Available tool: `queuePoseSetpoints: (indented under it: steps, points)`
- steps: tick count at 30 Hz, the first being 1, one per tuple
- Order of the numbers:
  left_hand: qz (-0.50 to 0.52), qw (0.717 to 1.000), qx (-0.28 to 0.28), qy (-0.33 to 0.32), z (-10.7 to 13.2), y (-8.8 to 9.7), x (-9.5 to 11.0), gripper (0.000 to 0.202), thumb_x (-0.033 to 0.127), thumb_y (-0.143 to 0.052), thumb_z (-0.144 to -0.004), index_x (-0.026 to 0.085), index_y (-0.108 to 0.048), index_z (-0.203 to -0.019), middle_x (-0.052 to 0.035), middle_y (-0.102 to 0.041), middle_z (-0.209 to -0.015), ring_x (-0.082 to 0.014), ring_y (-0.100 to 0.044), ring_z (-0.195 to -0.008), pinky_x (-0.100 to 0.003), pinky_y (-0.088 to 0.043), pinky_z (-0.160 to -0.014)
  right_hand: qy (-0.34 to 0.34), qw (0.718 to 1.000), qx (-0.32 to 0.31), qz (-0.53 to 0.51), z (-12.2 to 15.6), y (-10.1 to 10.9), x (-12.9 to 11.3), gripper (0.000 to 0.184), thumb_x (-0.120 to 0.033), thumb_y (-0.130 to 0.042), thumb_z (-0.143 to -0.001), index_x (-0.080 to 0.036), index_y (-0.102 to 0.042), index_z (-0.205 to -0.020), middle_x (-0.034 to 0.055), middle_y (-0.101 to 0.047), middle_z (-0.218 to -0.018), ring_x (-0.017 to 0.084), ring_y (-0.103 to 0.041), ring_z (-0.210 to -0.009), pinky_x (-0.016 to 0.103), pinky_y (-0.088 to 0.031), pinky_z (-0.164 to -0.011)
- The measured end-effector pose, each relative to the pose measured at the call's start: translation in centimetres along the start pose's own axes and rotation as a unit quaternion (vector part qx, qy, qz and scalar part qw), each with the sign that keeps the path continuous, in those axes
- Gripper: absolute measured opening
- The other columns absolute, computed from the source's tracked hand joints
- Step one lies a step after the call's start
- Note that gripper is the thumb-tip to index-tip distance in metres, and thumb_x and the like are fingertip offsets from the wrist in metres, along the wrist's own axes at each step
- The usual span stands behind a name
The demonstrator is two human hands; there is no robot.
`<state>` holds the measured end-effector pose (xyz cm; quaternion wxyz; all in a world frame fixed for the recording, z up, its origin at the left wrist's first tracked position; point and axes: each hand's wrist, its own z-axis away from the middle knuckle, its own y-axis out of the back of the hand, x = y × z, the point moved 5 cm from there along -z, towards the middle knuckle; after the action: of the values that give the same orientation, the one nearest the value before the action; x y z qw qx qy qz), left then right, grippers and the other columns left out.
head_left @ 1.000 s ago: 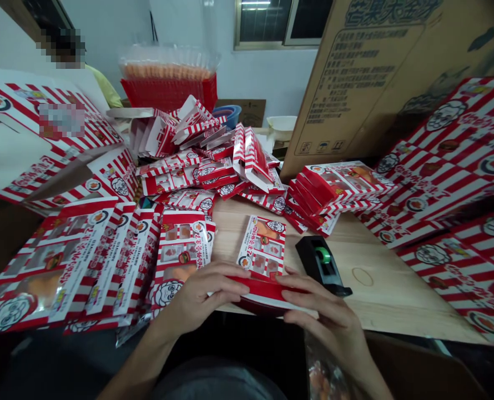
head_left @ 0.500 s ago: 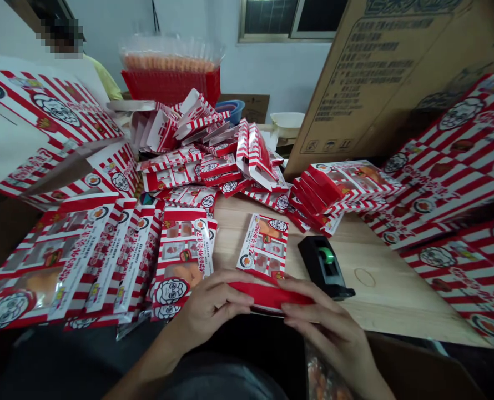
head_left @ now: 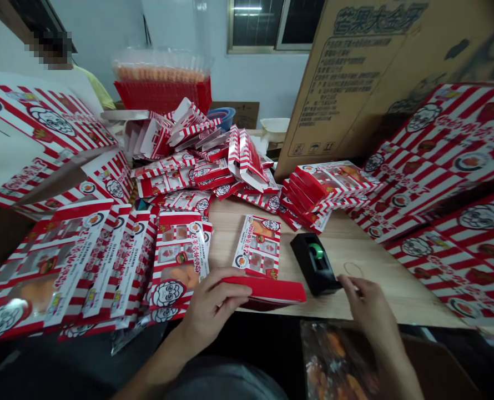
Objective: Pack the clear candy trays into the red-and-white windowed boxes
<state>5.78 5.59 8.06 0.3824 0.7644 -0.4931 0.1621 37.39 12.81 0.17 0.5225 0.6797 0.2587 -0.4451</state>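
Observation:
My left hand (head_left: 213,308) grips the near end of a red and white striped box (head_left: 267,291), held flat at the table's front edge. My right hand (head_left: 366,303) is off the box and sits just right of a black tape dispenser (head_left: 316,270) with a green roll; its fingertips are pinched together by the dispenser's near end, and what they hold is too small to make out. Another small striped box (head_left: 257,246) lies flat on the wooden table (head_left: 367,261) just behind the held one.
Striped packs lie fanned at the left (head_left: 84,261), heaped at the back (head_left: 201,161) and stacked right of centre (head_left: 326,189). Large striped cartons (head_left: 447,183) and a brown cardboard box (head_left: 380,72) stand at the right. A clear bag of orange snacks (head_left: 338,361) rests near my lap. Another person sits far left.
My right hand has let go of the red box and moved right to the tape dispenser. My left hand still holds the box.

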Motion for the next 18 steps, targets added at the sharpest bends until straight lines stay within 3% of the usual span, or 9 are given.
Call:
queuePoseSetpoints:
  steps: [2, 4, 7, 11, 18]
  points:
    - [-0.008, 1.0, 0.004, 0.005, 0.1, -0.2, -0.1, 0.013, 0.015, -0.056, -0.087, 0.021, -0.064, -0.095, -0.0053, -0.064, -0.102, -0.0148, -0.064, -0.094, -0.027, -0.056, -0.08, -0.083, 0.993, -0.081, -0.019, -1.3, -0.5, 1.9, 0.036, -0.052, -0.07, -0.053, -0.017, -0.069, -0.062, 0.0084, -0.064, -0.063, 0.023, -0.059, -0.063, 0.034, -0.049, -0.057]
    - [-0.012, 1.0, 0.003, 0.005, 0.1, -0.4, -0.1, 0.014, 0.015, -0.056, -0.087, 0.022, -0.064, -0.096, -0.0051, -0.063, -0.103, -0.0148, -0.064, -0.095, -0.027, -0.055, -0.081, -0.109, 0.984, -0.131, -0.043, -1.8, -0.9, 2.4, 0.038, -0.052, -0.072, -0.05, -0.017, -0.07, -0.063, 0.0057, -0.063, -0.058, 0.018, -0.055, -0.052, 0.029, -0.045, -0.047]
    - [-0.014, 1.0, 0.001, 0.004, 0.1, -0.7, 0.2, 0.014, 0.016, -0.056, -0.087, 0.022, -0.063, -0.097, -0.0051, -0.063, -0.103, -0.0154, -0.064, -0.095, -0.028, -0.055, -0.081, -0.122, 0.978, -0.15, -0.08, -1.5, -0.7, 2.6, 0.043, -0.055, -0.074, -0.046, -0.017, -0.071, -0.065, 0.0065, -0.067, -0.07, 0.017, -0.058, -0.057, 0.029, -0.05, -0.052]
    - [-0.021, 1.0, -0.002, 0.004, -0.1, -0.7, 0.4, 0.012, 0.018, -0.057, -0.087, 0.022, -0.063, -0.096, -0.0054, -0.064, -0.102, -0.0158, -0.064, -0.093, -0.029, -0.056, -0.08, -0.127, 0.972, -0.109, -0.162, -0.3, -0.3, 4.3, 0.049, -0.062, -0.073, -0.043, -0.018, -0.068, -0.063, 0.0087, -0.069, -0.085, 0.022, -0.064, -0.076, 0.037, -0.053, -0.075]
    - [-0.045, 0.999, 0.003, -0.012, 0.0, -0.8, 0.5, 0.011, 0.017, -0.056, -0.087, 0.021, -0.063, -0.095, -0.0054, -0.063, -0.1, -0.0148, -0.064, -0.093, -0.026, -0.055, -0.079, -0.11, 0.991, -0.019, -0.067, 0.9, -0.9, 7.1, 0.035, -0.052, -0.067, -0.053, -0.019, -0.065, -0.064, 0.0075, -0.068, -0.072, 0.024, -0.062, -0.075, 0.035, -0.048, -0.075]
